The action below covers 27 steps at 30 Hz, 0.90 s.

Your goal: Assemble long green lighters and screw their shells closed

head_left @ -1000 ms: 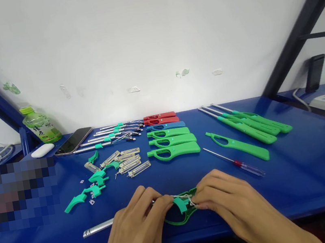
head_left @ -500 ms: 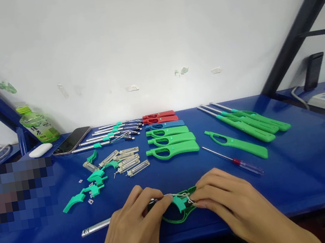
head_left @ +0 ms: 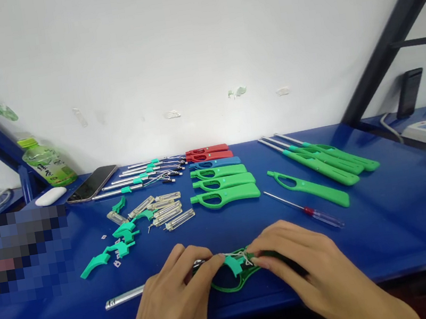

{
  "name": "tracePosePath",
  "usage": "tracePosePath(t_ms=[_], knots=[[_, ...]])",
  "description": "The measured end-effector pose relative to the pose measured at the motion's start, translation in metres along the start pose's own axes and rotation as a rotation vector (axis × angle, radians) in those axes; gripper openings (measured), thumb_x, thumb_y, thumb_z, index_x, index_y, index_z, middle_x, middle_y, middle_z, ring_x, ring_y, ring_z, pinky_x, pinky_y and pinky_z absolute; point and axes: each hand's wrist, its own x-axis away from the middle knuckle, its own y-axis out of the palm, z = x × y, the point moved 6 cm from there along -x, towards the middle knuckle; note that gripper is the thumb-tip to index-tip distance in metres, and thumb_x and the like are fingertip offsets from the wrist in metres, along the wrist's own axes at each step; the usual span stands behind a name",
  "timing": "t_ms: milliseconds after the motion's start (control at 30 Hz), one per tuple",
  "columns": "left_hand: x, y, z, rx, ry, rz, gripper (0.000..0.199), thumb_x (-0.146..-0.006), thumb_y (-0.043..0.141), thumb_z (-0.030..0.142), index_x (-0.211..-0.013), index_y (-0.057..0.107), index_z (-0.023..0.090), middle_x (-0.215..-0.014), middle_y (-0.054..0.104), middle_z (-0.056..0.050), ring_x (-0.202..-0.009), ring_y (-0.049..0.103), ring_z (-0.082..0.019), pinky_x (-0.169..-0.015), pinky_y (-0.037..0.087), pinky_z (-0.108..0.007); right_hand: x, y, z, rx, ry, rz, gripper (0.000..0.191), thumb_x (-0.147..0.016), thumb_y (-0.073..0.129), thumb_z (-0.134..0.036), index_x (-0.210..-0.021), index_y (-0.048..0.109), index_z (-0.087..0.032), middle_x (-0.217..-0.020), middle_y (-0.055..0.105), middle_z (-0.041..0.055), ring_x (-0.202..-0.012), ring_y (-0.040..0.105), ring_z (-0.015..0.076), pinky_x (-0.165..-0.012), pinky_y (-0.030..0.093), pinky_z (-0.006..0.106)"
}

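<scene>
Low at the front edge of the table lies an opened green lighter shell, with a turquoise trigger and thin white wires inside. My left hand is closed around its front end, thumb and fingertips by the trigger. From under that hand a silver metal tube sticks out to the left. My right hand pinches at the wires and the shell's handle end; its fingertips hide most of the handle and the exact part they press.
Turquoise triggers and clear fuel tanks lie at left, metal tubes with wires behind. Green handle shells line the middle. Assembled lighters, a loose shell and a screwdriver lie right. A phone and bottle stand back left.
The view has shifted very slightly. The fingertips of my right hand have moved a little at the wires; both hands keep their places on the lighter.
</scene>
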Motion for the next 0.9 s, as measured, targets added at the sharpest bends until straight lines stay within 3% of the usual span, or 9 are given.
tracePosePath(t_ms=[233, 400, 900], knots=[[0.004, 0.002, 0.000, -0.015, 0.018, -0.008, 0.043, -0.100, 0.047, -0.004, -0.129, 0.066, 0.022, -0.103, 0.073, -0.005, -0.083, 0.063, -0.019, -0.065, 0.060, -0.027, -0.005, -0.003, 0.005, 0.052, 0.035, 0.056, 0.019, -0.111, 0.060, -0.022, -0.124, 0.069, -0.031, -0.111, 0.080, -0.0036, -0.100, 0.074, 0.0152, -0.090, 0.058, 0.027], [0.004, 0.003, -0.002, 0.001, 0.010, -0.016, 0.045, -0.100, 0.046, -0.004, -0.131, 0.066, 0.022, -0.104, 0.073, -0.005, -0.086, 0.063, -0.019, -0.066, 0.059, -0.028, -0.011, -0.001, 0.004, 0.095, 0.022, 0.011, 0.017, -0.112, 0.057, -0.022, -0.109, 0.072, -0.028, -0.102, 0.079, -0.0030, -0.092, 0.071, 0.0165, -0.083, 0.055, 0.031], [0.004, 0.002, 0.003, -0.028, 0.026, -0.008, 0.045, -0.099, 0.045, -0.005, -0.129, 0.067, 0.021, -0.103, 0.072, -0.005, -0.084, 0.063, -0.018, -0.063, 0.056, -0.027, -0.016, 0.000, -0.003, 0.178, 0.007, -0.059, 0.021, -0.114, 0.052, -0.027, -0.106, 0.071, -0.025, -0.099, 0.076, 0.0012, -0.087, 0.069, 0.0178, -0.080, 0.054, 0.032]])
